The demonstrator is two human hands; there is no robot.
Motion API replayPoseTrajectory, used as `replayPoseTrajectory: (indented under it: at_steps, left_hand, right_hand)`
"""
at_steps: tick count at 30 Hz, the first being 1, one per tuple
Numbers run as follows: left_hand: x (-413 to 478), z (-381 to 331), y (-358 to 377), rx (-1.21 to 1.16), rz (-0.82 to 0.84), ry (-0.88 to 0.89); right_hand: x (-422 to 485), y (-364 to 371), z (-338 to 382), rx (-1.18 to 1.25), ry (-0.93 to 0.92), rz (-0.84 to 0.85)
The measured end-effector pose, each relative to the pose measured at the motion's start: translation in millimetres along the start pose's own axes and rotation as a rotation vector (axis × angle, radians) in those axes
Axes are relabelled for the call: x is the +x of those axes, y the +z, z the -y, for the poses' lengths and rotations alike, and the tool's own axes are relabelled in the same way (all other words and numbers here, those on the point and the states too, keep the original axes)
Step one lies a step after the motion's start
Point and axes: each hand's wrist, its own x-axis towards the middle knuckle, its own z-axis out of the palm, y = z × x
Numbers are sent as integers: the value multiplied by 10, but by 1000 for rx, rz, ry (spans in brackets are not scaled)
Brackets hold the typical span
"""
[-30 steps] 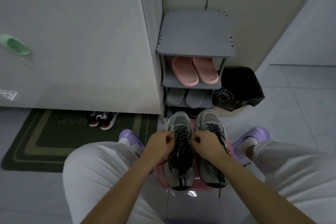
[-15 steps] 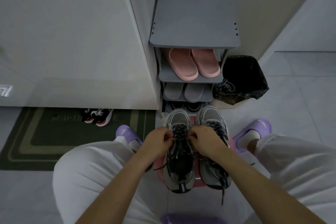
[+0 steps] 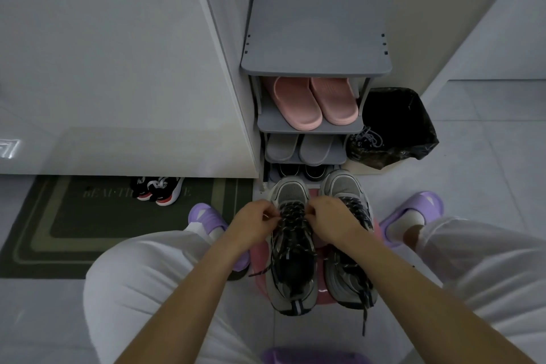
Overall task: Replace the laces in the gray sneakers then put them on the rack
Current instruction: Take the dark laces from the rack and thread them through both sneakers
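Fingers (image 3: 268,214) of the left hand (image 3: 251,224) and of the right hand (image 3: 332,223) are curled in tight. Each hand pinches a strand of the dark speckled lace (image 3: 292,217) on its own side of the eyelet rows, at the far end of the lacing just behind the toe. The lace belongs to the left gray sneaker (image 3: 291,190), which stands toe-away on a low pink surface (image 3: 322,291) between the person's knees. The right gray sneaker (image 3: 344,186) stands just beside it, touching or nearly so, with a loose lace end (image 3: 365,319) hanging off its near side.

I judge the lace to be soft and limp, and its woven texture should grip well between fingertips. It will not push through an eyelet unless it is held close to the stiffer tip. Drawing both strands evenly should keep the crossings flat.

The sneakers look light, with a yielding mesh upper and a firmer sole and heel. The heel collar, or the sole edge, looks like the sure place to take hold for lifting.

Directly beyond them stands the gray rack (image 3: 316,29). Pink slippers (image 3: 313,103) and gray slippers (image 3: 301,146) fill its middle shelves, and nothing stands on the top board.
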Motion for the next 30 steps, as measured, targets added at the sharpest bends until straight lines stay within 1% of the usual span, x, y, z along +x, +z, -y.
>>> replayPoseTrajectory:
  at_steps: [5,10,14,17,19,21,23,26,30]
  left_hand:
    - [60,-97,-41,200,35,46]
    - [87,-93,-109,160,88,58]
    - [103,-49,-120,20,55,42]
    - [114,-32,-46,124,-5,77]
    - [123,-46,-12,189,-35,93]
    - [139,-77,-24,232,-9,77]
    - [170,-100,-49,258,53,50]
    - [179,-105,-77,219,87,21]
    - [151,-84,-76,74,35,-16]
  right_hand:
    - [15,-88,-25,4,-56,30]
    - [32,-88,-19,44,-40,52]
    - [87,-119,-25,91,25,37]
    - [110,-84,5,23,13,10]
    - [115,-75,16,19,3,3]
    - [112,-72,13,19,-6,4]
    - [104,-61,5,29,-1,-1]
    - [109,-69,3,42,10,-8]
    - [104,-129,-15,82,53,9]
